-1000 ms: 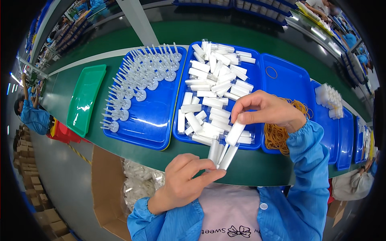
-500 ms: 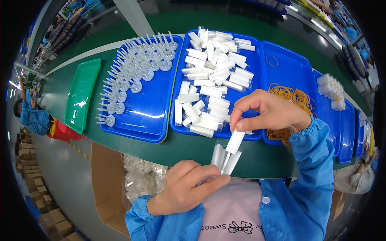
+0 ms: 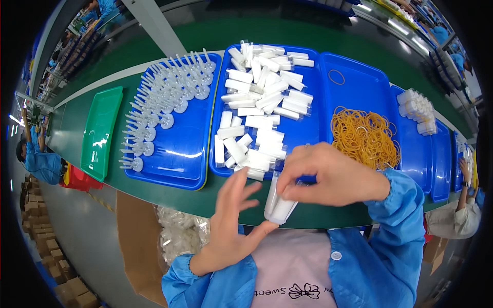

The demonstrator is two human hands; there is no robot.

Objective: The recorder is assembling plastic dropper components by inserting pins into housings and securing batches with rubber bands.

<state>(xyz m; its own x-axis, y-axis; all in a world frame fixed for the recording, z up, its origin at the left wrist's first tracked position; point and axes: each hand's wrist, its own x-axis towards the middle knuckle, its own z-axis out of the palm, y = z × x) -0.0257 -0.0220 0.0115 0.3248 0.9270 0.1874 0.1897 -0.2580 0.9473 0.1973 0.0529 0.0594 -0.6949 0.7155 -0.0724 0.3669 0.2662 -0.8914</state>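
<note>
In front of my chest, my right hand [image 3: 328,177] pinches the upper end of a small bundle of white cylinders in clear sleeves [image 3: 280,208]. Its fingertips partly cover the pieces, so how they are joined is hidden. My left hand [image 3: 228,226] is open beside the bundle, fingers raised and spread, with the thumb tip at the bundle's lower end. Just beyond the hands lies a blue tray [image 3: 303,133] with many similar white sleeved pieces [image 3: 267,97]. Orange rubber bands [image 3: 364,136] are heaped in the tray to the right, near my right wrist.
At left, a blue tray [image 3: 179,149] holds rows of clear stemmed plastic parts [image 3: 167,92], beside a green tray [image 3: 101,133]. White bundled pieces [image 3: 417,110] sit in a tray on the right. Below the table's edge stands an open cardboard box [image 3: 136,246] with clear bags.
My left hand has let go of the bundle and spread its fingers. My right hand has come down with its white piece and now grips the bundle. The view has shifted slightly.
</note>
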